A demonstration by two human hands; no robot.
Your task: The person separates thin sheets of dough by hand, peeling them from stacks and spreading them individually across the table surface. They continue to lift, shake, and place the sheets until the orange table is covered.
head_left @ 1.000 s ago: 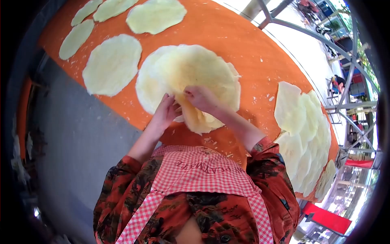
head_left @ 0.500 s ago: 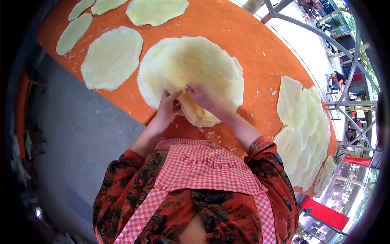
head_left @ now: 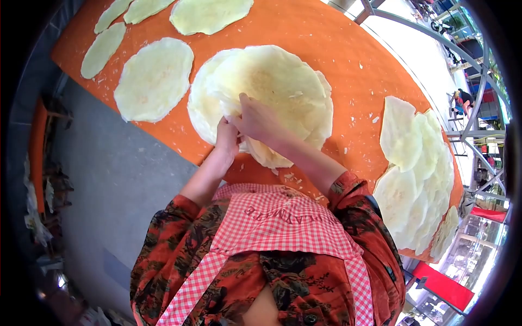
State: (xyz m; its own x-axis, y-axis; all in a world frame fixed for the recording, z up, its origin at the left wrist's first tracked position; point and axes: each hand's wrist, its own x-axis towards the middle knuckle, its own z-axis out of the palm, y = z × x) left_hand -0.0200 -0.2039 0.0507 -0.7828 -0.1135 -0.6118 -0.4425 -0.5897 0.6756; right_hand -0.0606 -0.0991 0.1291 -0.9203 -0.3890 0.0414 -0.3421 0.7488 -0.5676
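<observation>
Before me lies a stack of thin, pale yellow round sheets (head_left: 288, 81), looking like dough or rice-paper wrappers, on an orange tabletop. At the stack's near left edge, my left hand (head_left: 227, 136) is closed, pinching the rim of a sheet. My right hand (head_left: 256, 118) is closed right beside it, its fingers gripping the lifted edge of the top sheet, which bends up between the two hands. The fingertips partly hide the gripped edge. Below the hands, the stack's near edge hangs in loose folds.
A single round sheet (head_left: 154, 79) lies to the left, with several more at the far left. Overlapping sheets (head_left: 416, 179) cover the table's right end. Small pale scraps dot the orange tabletop (head_left: 348, 70). Grey floor (head_left: 125, 179) shows beyond the left edge.
My right hand has shifted left and slightly up, closer to my left hand. The top sheet's near edge is now lifted and bunched between them. The view has shifted slightly.
</observation>
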